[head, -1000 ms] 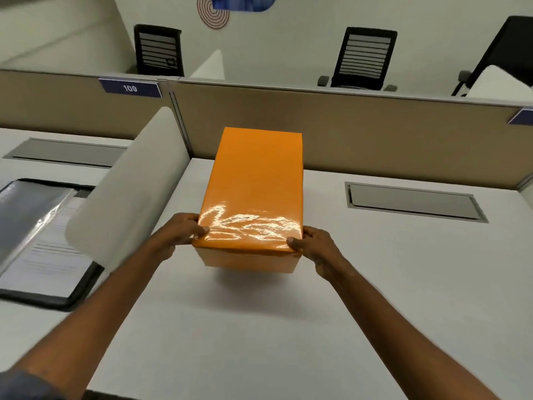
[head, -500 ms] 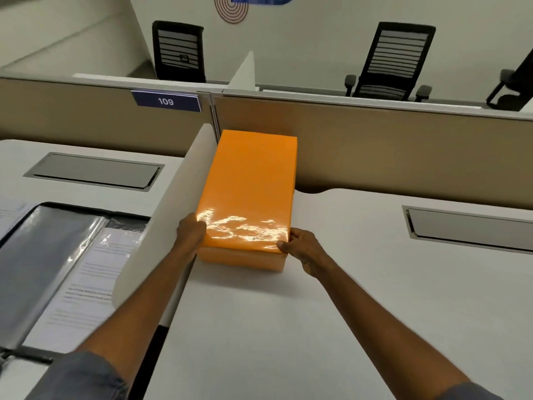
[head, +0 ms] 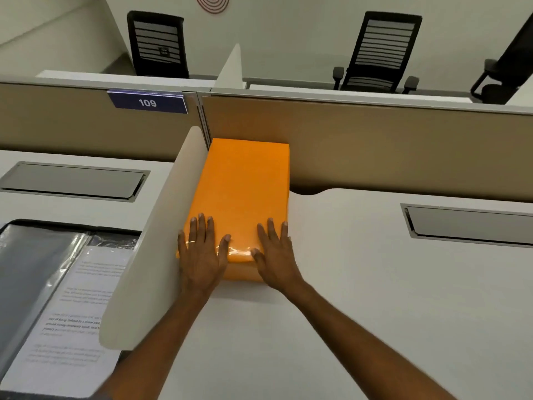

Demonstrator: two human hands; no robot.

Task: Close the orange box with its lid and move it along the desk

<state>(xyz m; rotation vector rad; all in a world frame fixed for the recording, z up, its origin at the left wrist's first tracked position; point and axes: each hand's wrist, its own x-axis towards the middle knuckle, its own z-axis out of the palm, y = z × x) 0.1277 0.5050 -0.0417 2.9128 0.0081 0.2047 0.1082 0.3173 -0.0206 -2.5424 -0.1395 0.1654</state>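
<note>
The left hand (head: 200,255) and right hand (head: 275,255) lie flat over the near end of the orange box (head: 245,194), hiding that part of its lid and front edge. Both forearms run out past the bottom edge. The white side divider (head: 155,243) covers the box's left wall and where it meets the counter (head: 360,298). The printed sheet (head: 72,307) in the dark folder is too blurred to read. The red ring emblem (head: 212,3) on the wall and the rightmost chair (head: 510,64) are cut off by the edges.

Bright, even light; glare on the orange box (head: 242,194), edges bowed, perhaps slightly soft.
</note>
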